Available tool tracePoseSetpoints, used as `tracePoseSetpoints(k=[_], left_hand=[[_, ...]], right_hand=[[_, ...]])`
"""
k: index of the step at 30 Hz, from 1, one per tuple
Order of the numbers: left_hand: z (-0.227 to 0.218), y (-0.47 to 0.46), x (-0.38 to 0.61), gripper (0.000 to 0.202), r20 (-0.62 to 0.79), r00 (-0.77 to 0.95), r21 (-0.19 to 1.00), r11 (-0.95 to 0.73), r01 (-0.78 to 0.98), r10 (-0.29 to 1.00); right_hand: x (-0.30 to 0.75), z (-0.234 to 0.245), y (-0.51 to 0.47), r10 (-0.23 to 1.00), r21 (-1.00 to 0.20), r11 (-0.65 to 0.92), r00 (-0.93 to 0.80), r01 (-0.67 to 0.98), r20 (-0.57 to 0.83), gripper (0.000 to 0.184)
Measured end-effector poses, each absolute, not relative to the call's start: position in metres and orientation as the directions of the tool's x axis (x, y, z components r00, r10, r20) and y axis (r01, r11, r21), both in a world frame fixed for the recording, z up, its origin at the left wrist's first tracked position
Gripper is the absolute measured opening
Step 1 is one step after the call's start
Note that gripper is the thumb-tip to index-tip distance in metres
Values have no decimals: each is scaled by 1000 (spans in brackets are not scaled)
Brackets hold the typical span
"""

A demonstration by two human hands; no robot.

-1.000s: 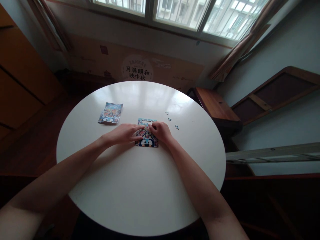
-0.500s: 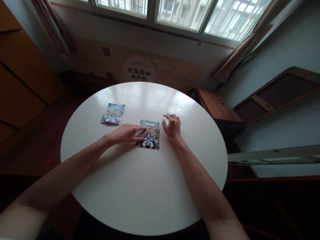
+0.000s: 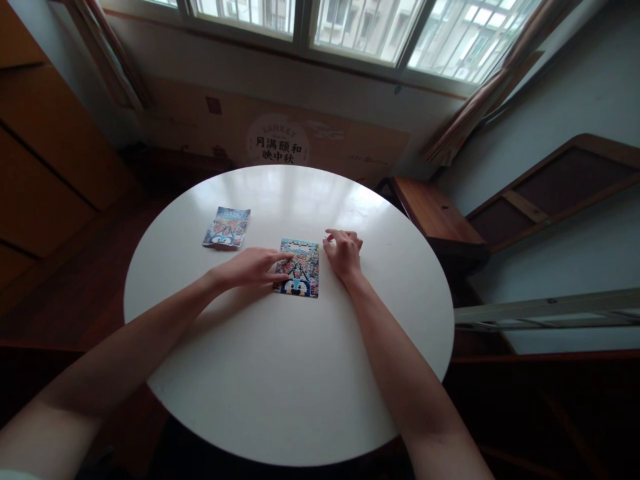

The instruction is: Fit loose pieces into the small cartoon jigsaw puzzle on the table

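Note:
A small, colourful jigsaw puzzle (image 3: 304,285) lies flat in the middle of the round white table, with a pale gap near its top edge. My left hand (image 3: 256,265) reaches across from the left, thumb and index finger spread apart and resting on the puzzle's left part. Just right of the puzzle, my right hand (image 3: 345,252) is bent at the table with thumb and index finger close together. A tiny puzzle piece (image 3: 328,235) shows at those fingertips, partly hidden by them.
A crinkled picture sheet or packet (image 3: 227,228), printed with a similar picture, lies to the left on the white table (image 3: 280,387). Beyond the table's right edge stands a wooden bench or stool (image 3: 425,210). Windows and a wall with printed characters are behind.
My right hand has shifted slightly left and its fingers have closed in; the small piece beyond its fingertips is now at the fingertips. My left hand stays on the puzzle.

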State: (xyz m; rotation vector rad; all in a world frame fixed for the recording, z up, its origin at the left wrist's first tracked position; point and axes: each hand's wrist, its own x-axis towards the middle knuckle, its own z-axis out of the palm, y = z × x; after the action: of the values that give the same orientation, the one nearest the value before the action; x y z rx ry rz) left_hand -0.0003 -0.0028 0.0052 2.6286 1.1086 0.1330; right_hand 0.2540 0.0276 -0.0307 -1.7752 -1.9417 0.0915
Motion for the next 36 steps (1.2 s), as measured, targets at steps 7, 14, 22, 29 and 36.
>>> tracePoseSetpoints(k=[7,14,22,29,36], left_hand=[[4,-2,0,59,-34,703,283,-668,689,710],[5,-3,0,58,-23,700,288,-666,689,714],[4,-2,0,59,-15,704,292,-670,683,710],[2,-2,0,60,-3,707,281,-678,680,707],[4,-2,-1,60,-14,705,292,-672,681,709]], right_hand=[[255,-34,29,935,-353,-4,129,936,330,37],[255,-33,30,948,-387,-15,136,922,288,29],[257,-36,32,949,-419,-9,140,908,282,26],[253,-34,33,947,-348,-19,129,937,294,27],[254,-29,30,948,-442,-21,158,897,277,24]])
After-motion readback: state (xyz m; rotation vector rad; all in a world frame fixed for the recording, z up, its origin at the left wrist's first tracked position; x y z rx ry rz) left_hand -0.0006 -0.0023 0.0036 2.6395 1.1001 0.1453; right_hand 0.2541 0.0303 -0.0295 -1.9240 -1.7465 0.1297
